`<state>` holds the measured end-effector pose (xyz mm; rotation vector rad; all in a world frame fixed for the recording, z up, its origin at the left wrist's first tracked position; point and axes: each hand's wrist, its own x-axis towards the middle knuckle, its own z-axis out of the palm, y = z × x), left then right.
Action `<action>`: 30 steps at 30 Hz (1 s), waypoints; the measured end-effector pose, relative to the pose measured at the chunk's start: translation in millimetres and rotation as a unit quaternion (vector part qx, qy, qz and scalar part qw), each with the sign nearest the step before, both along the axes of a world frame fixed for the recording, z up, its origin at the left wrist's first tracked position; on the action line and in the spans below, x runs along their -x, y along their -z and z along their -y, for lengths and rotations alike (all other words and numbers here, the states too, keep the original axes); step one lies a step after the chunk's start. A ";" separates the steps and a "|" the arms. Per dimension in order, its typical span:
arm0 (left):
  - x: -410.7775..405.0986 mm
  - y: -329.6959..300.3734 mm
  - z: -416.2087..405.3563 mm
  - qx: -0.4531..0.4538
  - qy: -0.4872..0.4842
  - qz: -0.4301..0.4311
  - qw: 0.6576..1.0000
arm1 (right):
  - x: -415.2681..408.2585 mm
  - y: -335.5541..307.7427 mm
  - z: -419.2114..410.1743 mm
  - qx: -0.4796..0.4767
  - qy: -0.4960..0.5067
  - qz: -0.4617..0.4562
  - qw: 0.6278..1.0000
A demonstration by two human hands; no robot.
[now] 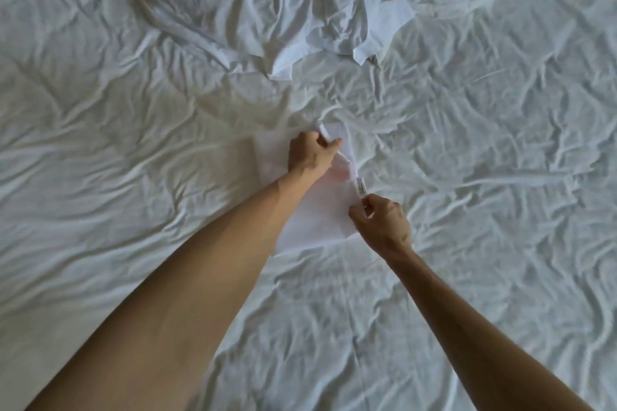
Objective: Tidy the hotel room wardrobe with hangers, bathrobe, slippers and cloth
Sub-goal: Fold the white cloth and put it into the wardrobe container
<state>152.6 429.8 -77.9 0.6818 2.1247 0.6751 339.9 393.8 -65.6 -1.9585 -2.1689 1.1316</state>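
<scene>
Both forearms reach over the sheet (484, 143) to the cloth (317, 213), which lies flat between the hands. It looks light and limp (best held by corners). Left hand (312, 152) pinches its far corner; right hand (382, 223) pinches the near edge by the tag (361, 186). A rumpled white garment (300, 10) lies well beyond.

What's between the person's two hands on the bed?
In the head view, a small white cloth with a label tag spans from the left hand to the right hand; both pinch it.
</scene>
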 end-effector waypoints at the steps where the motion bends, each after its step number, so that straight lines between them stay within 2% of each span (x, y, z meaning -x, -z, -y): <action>1: 3.2 -1.0 3.8 -0.013 0.004 -0.029 0.999 | 1.3 -0.7 -4.4 -0.021 0.007 0.012 1.000; 4: 25.1 -3.9 26.7 -0.073 -0.014 -0.163 0.984 | 11.2 -1.2 -32.6 -0.064 0.012 -0.003 0.998; 6: 48.9 0.4 44.9 -0.087 -0.052 -0.227 0.969 | 25.8 3.1 -60.1 -0.066 -0.028 -0.008 0.997; 8: 74.8 7.0 58.5 -0.033 -0.089 -0.206 0.974 | 45.3 8.5 -87.8 -0.053 -0.065 0.007 0.996; 11: 97.7 14.0 67.3 0.049 -0.096 -0.119 0.987 | 76.7 13.8 -114.6 -0.014 -0.092 0.033 0.995; 14: 101.0 11.5 64.2 0.057 -0.067 -0.052 0.995 | 102.0 18.8 -119.8 -0.018 -0.164 0.062 0.984; 16: 100.2 5.0 61.5 0.032 -0.069 -0.032 0.997 | 112.9 18.1 -117.2 -0.026 -0.190 0.042 0.980; 20: 95.5 -17.3 71.3 -0.009 -0.059 -0.061 0.996 | 108.3 0.4 -105.9 -0.053 -0.171 -0.072 0.981; 24: 84.0 -51.5 100.4 -0.075 -0.023 -0.079 0.994 | 71.8 -24.0 -88.1 -0.150 -0.221 -0.176 0.947; 26: 72.7 -67.9 121.7 -0.101 0.015 -0.086 0.991 | 49.4 -34.3 -76.9 -0.186 -0.267 -0.185 0.927; 30: 47.2 -71.6 168.4 -0.134 0.158 -0.150 0.967 | 7.3 -45.6 -45.0 -0.215 -0.372 -0.155 0.890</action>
